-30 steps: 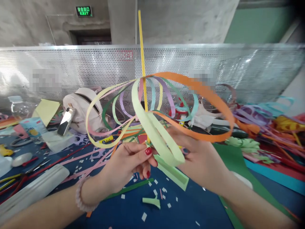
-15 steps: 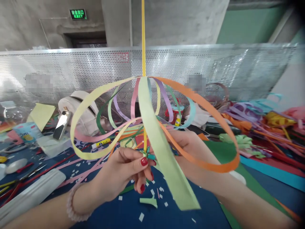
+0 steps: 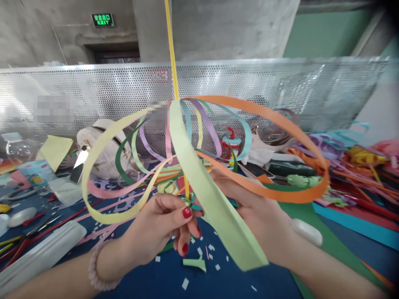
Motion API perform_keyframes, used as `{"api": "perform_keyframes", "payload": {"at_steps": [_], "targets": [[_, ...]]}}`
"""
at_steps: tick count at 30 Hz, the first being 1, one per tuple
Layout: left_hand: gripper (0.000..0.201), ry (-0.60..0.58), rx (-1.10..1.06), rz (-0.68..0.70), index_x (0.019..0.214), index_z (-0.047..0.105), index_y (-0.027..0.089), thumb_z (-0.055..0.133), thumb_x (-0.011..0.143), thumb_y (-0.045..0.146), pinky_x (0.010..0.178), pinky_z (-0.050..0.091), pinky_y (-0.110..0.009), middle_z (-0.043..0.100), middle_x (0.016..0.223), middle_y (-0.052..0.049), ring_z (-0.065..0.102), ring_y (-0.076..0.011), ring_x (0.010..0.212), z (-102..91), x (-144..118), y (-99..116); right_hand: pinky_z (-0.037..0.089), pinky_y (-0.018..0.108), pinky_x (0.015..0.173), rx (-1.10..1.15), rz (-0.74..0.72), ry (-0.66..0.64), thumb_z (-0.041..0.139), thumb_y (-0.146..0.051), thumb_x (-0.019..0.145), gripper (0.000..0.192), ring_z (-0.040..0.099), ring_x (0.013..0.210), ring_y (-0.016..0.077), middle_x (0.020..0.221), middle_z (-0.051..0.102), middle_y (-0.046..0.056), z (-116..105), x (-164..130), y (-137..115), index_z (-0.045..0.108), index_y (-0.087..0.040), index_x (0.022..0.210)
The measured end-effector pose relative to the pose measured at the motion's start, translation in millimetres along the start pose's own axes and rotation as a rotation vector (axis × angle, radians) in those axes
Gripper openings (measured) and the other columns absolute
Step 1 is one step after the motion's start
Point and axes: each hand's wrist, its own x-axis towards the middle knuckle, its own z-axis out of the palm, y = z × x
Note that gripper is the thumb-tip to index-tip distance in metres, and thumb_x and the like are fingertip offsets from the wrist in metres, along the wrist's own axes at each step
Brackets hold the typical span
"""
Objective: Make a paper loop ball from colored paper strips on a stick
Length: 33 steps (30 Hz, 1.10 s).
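Note:
A hanging ornament of looped coloured paper strips fills the middle, with a thin yellow cord running down through it. Its strips include an orange loop, a pale yellow loop and a wide light green strip whose lower end hangs loose toward me. My left hand pinches a small green knotted piece at the cord's lower end, between thumb and forefinger. My right hand is behind the light green strip and under the orange loop. That strip hides its fingertips.
On the blue table lie scattered white paper bits, scissors, a long pale case and a white oval object. A white bag and a plastic bottle stand behind. Coloured strips heap at the right.
The cord's upper part has swung left, and the ornament has tilted and turned, its orange loop rising to the right. My right hand has shifted slightly right. My left hand keeps its pinch.

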Motion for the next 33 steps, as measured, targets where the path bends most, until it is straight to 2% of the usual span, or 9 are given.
{"api": "perform_keyframes", "payload": {"at_steps": [4,8,13,17,24,28,33], "targets": [[0.013,0.000,-0.005,-0.002,0.072,0.072,0.017,0.068,0.075,0.029,0.038,0.045,-0.009,0.065,0.050,0.000,0.059,-0.0064,0.039,-0.8,0.1,0.2,0.051,0.021,0.071,0.002,0.008,-0.014,0.054,-0.010,0.082,0.009,0.062,0.073,0.0112,0.077,0.064,-0.001,0.3,-0.7,1.0,0.056,-0.019,0.080],[0.014,0.017,-0.008,-0.025,0.069,0.072,0.016,0.068,0.075,0.028,0.037,0.044,-0.008,0.065,0.048,0.000,0.057,-0.0056,0.037,0.7,0.0,2.4,0.052,0.022,0.070,0.009,-0.011,-0.013,0.051,-0.012,0.084,0.011,0.063,0.075,0.0132,0.078,0.064,-0.001,1.0,-0.1,1.5,0.056,-0.021,0.080],[0.006,-0.018,-0.038,0.010,0.075,0.074,0.025,0.068,0.076,0.025,0.038,0.045,-0.008,0.069,0.057,0.001,0.060,-0.0052,0.041,3.1,-0.6,4.7,0.051,0.021,0.075,0.038,0.019,-0.037,0.050,-0.014,0.085,0.009,0.063,0.079,0.0122,0.083,0.063,-0.001,2.0,-2.3,4.3,0.055,-0.022,0.084],[0.008,-0.024,-0.039,0.003,0.078,0.074,0.027,0.067,0.077,0.024,0.042,0.047,-0.009,0.068,0.055,0.002,0.060,-0.0046,0.041,1.8,-1.4,4.6,0.050,0.023,0.077,0.081,0.072,-0.073,0.051,-0.015,0.086,0.009,0.062,0.078,0.0110,0.086,0.061,-0.003,3.2,-5.0,8.3,0.054,-0.023,0.088],[0.008,-0.012,-0.030,0.008,0.074,0.074,0.022,0.067,0.077,0.025,0.038,0.044,-0.009,0.069,0.058,0.000,0.059,-0.0047,0.041,1.0,-1.4,3.6,0.050,0.024,0.073,0.075,0.066,-0.100,0.048,-0.016,0.087,0.007,0.060,0.078,0.0121,0.082,0.060,-0.001,1.3,-2.3,4.1,0.053,-0.021,0.086],[0.016,0.034,0.048,-0.019,0.069,0.072,0.017,0.069,0.074,0.031,0.038,0.041,-0.009,0.064,0.051,0.000,0.054,-0.0040,0.037,3.2,-1.1,5.0,0.050,0.028,0.074,-0.027,0.087,-0.132,0.044,-0.021,0.089,0.011,0.060,0.076,0.0146,0.079,0.060,0.001,1.1,-4.7,6.1,0.054,-0.022,0.084],[0.028,0.049,0.166,-0.015,0.062,0.069,0.014,0.067,0.074,0.038,0.035,0.035,-0.011,0.060,0.047,0.000,0.048,-0.0028,0.034,1.8,-2.4,5.9,0.049,0.024,0.074,-0.056,0.037,-0.189,0.045,-0.017,0.089,0.011,0.060,0.077,0.0125,0.085,0.062,0.000,-5.8,-2.3,4.0,0.055,-0.022,0.087]]}}
